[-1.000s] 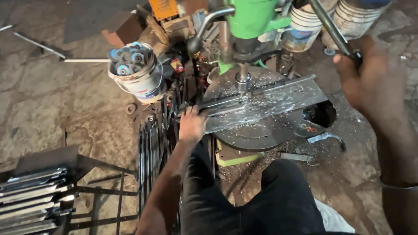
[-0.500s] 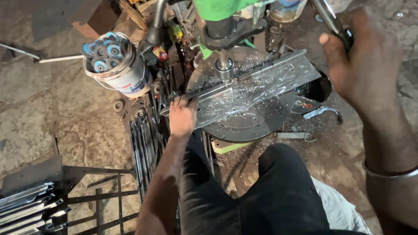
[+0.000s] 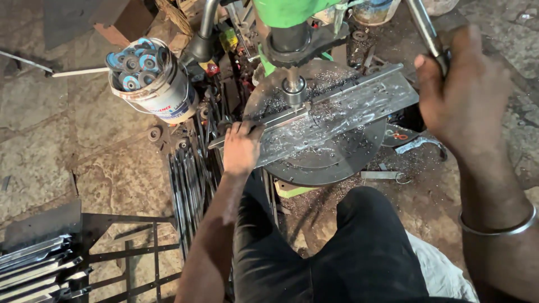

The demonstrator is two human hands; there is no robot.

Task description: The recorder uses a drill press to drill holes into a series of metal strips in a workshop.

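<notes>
Metal shavings lie all over the long flat metal bar (image 3: 331, 115), so it looks as if some drilling is already done, though I cannot count any holes under the curls. The bar rests on the round table (image 3: 337, 163) of the green drill press (image 3: 292, 11). The drill bit (image 3: 294, 100) stands right at the bar, near its left part, and I cannot tell if it is cutting or only touching. So I judge the work to be in the middle: a hole is being made now, and much of the bar on the right side may be left to drill. The bar's long side runs from low on the left to high on the right, with its far end pointing up toward the right hand (image 3: 460, 95). The left hand (image 3: 241, 148) lies flat and open on the near end of the bar and presses it down; its fingers do not wrap round anything. The right hand is closed tight round the dark lever handle (image 3: 426, 28) of the press. A white bucket (image 3: 151, 84) full of round discs stands to the left, well apart from the bar. Thin metal rods (image 3: 191, 179) lie on the ground beside the left arm.
</notes>
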